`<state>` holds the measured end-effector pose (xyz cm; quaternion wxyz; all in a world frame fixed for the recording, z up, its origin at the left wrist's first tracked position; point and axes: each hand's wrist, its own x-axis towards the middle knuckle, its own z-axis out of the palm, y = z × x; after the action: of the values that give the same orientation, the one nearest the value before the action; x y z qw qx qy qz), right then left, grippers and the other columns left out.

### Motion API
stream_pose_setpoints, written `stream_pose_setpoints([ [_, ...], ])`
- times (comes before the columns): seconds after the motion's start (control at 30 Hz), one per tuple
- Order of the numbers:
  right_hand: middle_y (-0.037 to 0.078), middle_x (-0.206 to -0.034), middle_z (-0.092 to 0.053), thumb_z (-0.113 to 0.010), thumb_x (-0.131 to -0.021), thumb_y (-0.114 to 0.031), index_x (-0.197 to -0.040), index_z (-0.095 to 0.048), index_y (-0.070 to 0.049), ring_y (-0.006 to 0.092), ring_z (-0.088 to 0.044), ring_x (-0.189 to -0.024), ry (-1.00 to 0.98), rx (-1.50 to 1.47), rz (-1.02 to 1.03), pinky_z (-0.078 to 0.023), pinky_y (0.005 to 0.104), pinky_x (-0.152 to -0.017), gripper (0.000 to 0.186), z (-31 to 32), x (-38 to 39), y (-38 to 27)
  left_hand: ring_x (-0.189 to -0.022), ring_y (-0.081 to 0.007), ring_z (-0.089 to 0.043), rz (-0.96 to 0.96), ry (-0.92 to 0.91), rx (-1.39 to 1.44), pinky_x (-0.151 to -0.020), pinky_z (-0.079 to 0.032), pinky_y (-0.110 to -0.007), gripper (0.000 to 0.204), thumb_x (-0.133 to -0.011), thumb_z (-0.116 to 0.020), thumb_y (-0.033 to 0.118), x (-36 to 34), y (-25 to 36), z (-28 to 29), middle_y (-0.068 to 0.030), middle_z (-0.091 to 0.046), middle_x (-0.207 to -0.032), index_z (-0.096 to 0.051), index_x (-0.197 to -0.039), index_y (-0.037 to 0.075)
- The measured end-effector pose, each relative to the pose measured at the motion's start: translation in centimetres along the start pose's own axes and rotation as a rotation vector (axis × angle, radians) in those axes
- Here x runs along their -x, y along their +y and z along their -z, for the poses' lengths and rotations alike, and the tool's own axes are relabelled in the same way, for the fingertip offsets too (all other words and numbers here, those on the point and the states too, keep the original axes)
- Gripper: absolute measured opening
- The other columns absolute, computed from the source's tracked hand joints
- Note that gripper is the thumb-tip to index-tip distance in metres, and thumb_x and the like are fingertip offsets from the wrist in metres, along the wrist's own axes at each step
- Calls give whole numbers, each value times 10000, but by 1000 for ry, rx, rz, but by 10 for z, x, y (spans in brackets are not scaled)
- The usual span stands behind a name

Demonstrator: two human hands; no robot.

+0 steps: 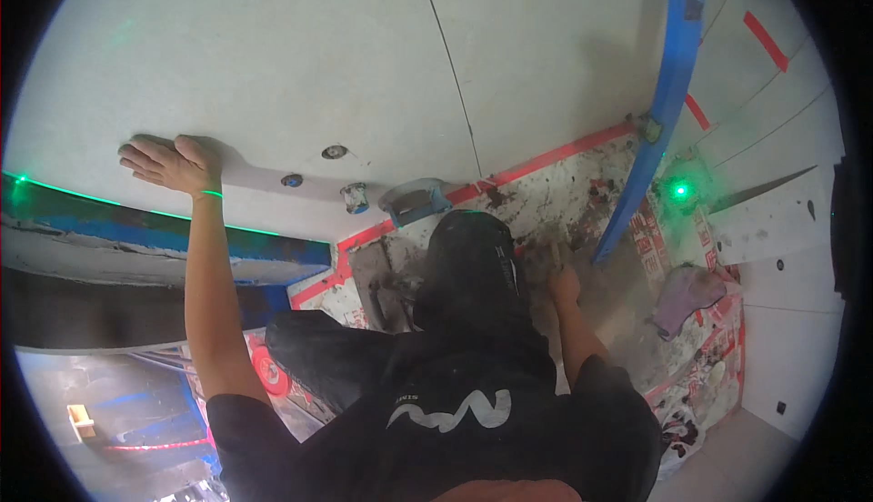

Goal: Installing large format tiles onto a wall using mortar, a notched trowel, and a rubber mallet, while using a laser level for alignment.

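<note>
My left hand [168,164] lies open against the pale wall panel [518,56], fingers stretched out, with a green laser line across its wrist. Down by the dirty, sheet-covered floor, beside my black-clad knee [464,266], my right hand [564,275] is closed around something narrow that I cannot make out in the dusty haze. A long blue bar [673,47] runs at a slant just right of that hand. Between my hands, a grey tool [414,202] and a small pale fitting [355,197] sit at the foot of the panel, below two round openings [335,152].
A glowing green laser [680,191] shines at the right, near tiled wall [773,338] with red tape. A pinkish-grey cloth [687,302] lies on the floor. A dark ledge with blue edges [136,293] runs along the left, with a red round object [268,370] below it.
</note>
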<state>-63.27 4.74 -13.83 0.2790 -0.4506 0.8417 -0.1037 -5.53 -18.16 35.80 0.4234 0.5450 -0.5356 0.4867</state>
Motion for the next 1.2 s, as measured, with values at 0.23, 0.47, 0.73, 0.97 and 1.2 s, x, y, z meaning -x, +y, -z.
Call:
stream_pose_setpoints([
  [0.23,276,-1044,-681,-601,-958,-339,-1196,-605,34,466,-657,-1013,-31,23,9,-514,544,-869,443,-15,9,27,-1521,-520,-77,-88,26,6,-1193,-91,-652,815,-1032,-324,579,8,-9,-2,-291,-117,-1655,-231,-1583,-15],
  [0.47,293,-1088,-665,-601,-962,-398,-1246,-578,12,470,-653,-1020,-27,46,-110,-513,542,-872,498,-5,18,23,-1511,-538,-81,-133,6,7,-1183,-94,-667,813,-1031,-334,570,11,-9,-3,-317,-109,-1644,-233,-1580,-20],
  [0.73,267,-1136,-674,-554,-983,-486,-1145,-624,-8,482,-644,-1018,-163,73,-63,-496,556,-866,509,-1,69,80,-1417,-583,-220,-131,35,-24,-1155,-155,-678,828,-984,-367,587,9,-1,-4,-349,-292,-1513,-336,-1466,-85],
  [0.97,266,-980,-705,-513,-998,-495,-1060,-671,-10,476,-666,-937,-188,11,-39,-493,555,-834,513,-16,67,122,-1413,-565,-242,-161,27,14,-1163,-148,-670,853,-990,-356,609,9,7,-2,-347,-313,-1498,-351,-1450,-109],
  [1.2,232,-915,-706,-544,-982,-399,-1077,-720,-41,432,-683,-850,-189,94,145,-512,519,-777,410,-38,52,123,-1489,-539,-150,-156,45,17,-1192,-132,-640,885,-1003,-364,621,16,-7,-10,-371,-186,-1591,-307,-1523,-93],
])
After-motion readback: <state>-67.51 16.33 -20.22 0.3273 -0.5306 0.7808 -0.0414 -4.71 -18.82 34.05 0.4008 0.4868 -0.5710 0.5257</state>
